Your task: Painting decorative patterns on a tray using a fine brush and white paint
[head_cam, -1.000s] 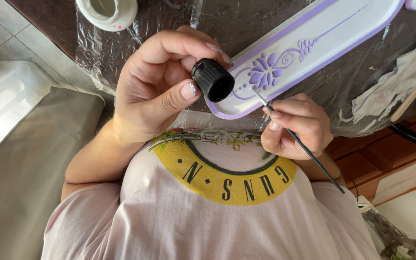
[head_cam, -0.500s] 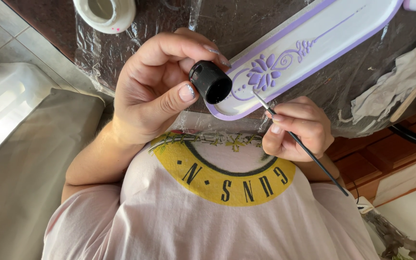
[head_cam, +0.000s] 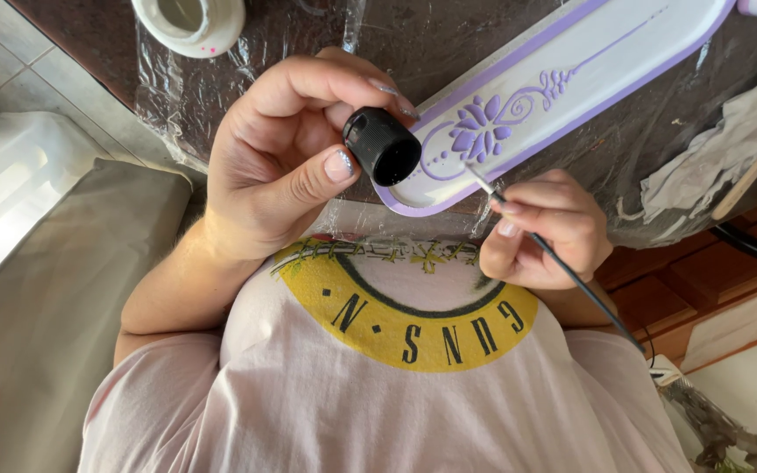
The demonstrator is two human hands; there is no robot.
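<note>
My left hand [head_cam: 282, 158] pinches a small black cap [head_cam: 383, 144] between thumb and fingers, its hollow side turned toward the tray. A thin black paintbrush [head_cam: 562, 267] is held in my right hand [head_cam: 545, 229], with the tip resting near the near end of a long white tray [head_cam: 624, 44] that has a purple rim and a purple flower [head_cam: 477, 133] with scrolls painted on it. The tray lies slantwise on a dark table covered with clear plastic film [head_cam: 194, 96]. The black cap hangs just over the tray's near end.
A white round pot [head_cam: 190, 19] stands at the top left on the film. Crumpled white cloth [head_cam: 720, 153] and a wooden stick [head_cam: 751, 180] lie at the right. A grey cushion [head_cam: 54, 298] is at the left, red floor tiles [head_cam: 711, 271] at the right.
Both hands have stayed almost in place. The brush tip has shifted slightly along the tray's near end, and the black cap has tilted a little.
</note>
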